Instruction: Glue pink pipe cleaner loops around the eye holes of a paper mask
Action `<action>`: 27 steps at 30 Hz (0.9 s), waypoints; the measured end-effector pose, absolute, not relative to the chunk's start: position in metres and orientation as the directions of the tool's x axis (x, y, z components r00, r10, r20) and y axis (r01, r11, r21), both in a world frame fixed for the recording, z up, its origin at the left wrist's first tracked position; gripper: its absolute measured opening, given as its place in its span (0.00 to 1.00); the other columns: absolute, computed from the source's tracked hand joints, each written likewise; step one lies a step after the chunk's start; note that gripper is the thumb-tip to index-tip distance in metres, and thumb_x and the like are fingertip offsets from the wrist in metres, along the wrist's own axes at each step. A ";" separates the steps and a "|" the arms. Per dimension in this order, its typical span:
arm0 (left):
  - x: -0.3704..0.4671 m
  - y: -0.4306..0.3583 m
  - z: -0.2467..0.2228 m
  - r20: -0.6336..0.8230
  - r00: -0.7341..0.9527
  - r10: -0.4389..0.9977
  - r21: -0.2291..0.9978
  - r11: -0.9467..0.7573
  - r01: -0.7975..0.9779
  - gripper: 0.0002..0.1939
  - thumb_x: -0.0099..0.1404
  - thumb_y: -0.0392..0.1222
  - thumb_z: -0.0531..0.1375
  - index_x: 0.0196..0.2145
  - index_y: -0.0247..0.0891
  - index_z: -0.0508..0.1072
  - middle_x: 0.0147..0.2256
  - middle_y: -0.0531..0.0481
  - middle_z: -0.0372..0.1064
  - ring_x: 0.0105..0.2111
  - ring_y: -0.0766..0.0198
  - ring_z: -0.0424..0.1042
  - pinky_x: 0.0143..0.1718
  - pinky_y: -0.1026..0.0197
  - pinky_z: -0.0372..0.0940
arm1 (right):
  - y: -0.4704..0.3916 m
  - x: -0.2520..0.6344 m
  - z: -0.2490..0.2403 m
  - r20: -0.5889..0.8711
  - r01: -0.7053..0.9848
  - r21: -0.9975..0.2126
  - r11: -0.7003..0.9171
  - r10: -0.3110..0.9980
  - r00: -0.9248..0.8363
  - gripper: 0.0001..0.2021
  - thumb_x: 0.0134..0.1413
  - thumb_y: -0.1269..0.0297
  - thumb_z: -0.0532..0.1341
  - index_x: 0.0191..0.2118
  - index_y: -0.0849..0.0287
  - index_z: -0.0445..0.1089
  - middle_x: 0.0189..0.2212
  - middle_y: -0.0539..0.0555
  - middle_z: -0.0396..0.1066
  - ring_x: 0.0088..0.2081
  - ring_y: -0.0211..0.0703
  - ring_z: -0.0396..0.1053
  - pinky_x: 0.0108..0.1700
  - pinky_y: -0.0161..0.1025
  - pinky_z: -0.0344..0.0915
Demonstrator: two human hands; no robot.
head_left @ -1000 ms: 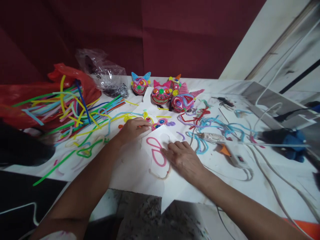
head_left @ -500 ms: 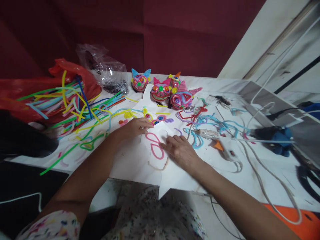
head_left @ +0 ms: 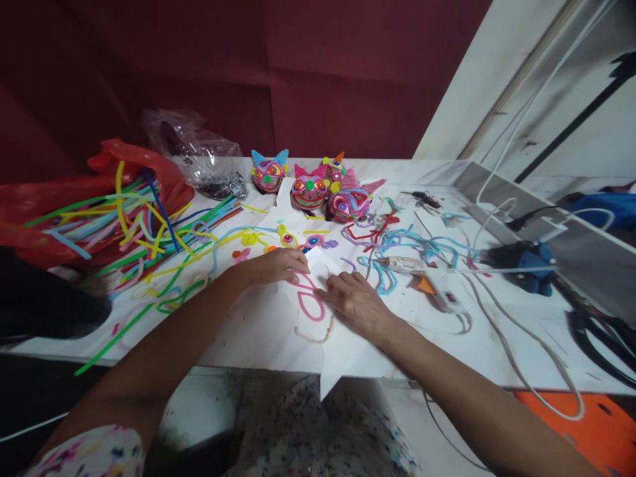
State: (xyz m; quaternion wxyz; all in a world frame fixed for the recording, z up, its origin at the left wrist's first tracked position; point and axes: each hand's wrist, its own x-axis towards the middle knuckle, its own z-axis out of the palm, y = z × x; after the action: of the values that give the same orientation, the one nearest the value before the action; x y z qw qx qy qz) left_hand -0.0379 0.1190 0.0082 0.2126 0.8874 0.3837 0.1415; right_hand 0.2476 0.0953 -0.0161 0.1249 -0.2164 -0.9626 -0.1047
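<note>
A pink pipe cleaner (head_left: 312,311) bent into loops lies on a sheet of white paper (head_left: 342,354). My left hand (head_left: 275,266) has its fingertips closed on the upper loop and hides part of it. From the right, my right hand (head_left: 356,301) has curled fingers, thumb and index at the pipe cleaner's middle edge. Below the loops, a brownish curved strip (head_left: 318,340) rests on the paper. Just beyond my left hand are small pipe-cleaner pieces with a blue bead (head_left: 314,242) and a red bead (head_left: 287,238).
Several colourful animal heads (head_left: 309,192) stand at the back. Loose pipe cleaners (head_left: 144,225) spill from a red bag (head_left: 144,156) on the left. A glue gun (head_left: 437,291) with its cable (head_left: 517,344) lies to the right, near blue pipe-cleaner scraps (head_left: 387,278).
My left fingers have moved down onto the upper pink loop. My right hand stays nearly in place. The view has shifted slightly.
</note>
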 end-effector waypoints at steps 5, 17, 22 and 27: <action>-0.057 0.125 0.007 0.129 0.644 0.754 0.545 -0.597 0.589 0.16 0.66 0.34 0.70 0.51 0.36 0.85 0.54 0.41 0.80 0.52 0.57 0.78 0.54 0.63 0.71 | 0.097 0.248 -0.020 0.338 0.423 0.160 0.892 0.353 -0.873 0.12 0.70 0.70 0.66 0.55 0.53 0.80 0.42 0.56 0.78 0.43 0.50 0.69 0.43 0.47 0.57; -0.059 0.128 -0.008 0.084 0.675 0.733 0.615 -0.571 0.544 0.19 0.64 0.32 0.70 0.53 0.35 0.84 0.50 0.43 0.78 0.40 0.63 0.76 0.46 0.64 0.70 | 0.095 0.248 -0.025 0.491 0.394 0.155 0.906 0.276 -0.826 0.11 0.68 0.71 0.67 0.54 0.58 0.80 0.39 0.56 0.77 0.41 0.51 0.68 0.41 0.47 0.59; -0.060 0.129 -0.010 0.106 0.706 0.701 0.613 -0.605 0.508 0.16 0.67 0.33 0.68 0.52 0.35 0.84 0.50 0.42 0.77 0.46 0.59 0.76 0.48 0.64 0.70 | 0.094 0.250 -0.025 0.489 0.392 0.122 0.912 0.289 -0.823 0.13 0.69 0.72 0.66 0.56 0.58 0.79 0.40 0.57 0.77 0.42 0.51 0.68 0.41 0.47 0.61; -0.055 0.124 -0.007 0.147 0.744 0.652 0.560 -0.675 0.481 0.15 0.71 0.33 0.65 0.54 0.36 0.84 0.49 0.43 0.75 0.48 0.59 0.76 0.53 0.64 0.70 | 0.094 0.252 -0.025 0.487 0.392 0.096 0.915 0.300 -0.820 0.13 0.70 0.72 0.65 0.56 0.58 0.79 0.41 0.57 0.77 0.42 0.52 0.68 0.41 0.47 0.62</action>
State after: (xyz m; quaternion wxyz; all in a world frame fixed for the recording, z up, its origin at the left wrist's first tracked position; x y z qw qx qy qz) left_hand -0.0547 0.1235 -0.0075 0.2518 0.8992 0.3148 0.1698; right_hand 0.2517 0.0938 -0.0248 0.2378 -0.1824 -0.9492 -0.0965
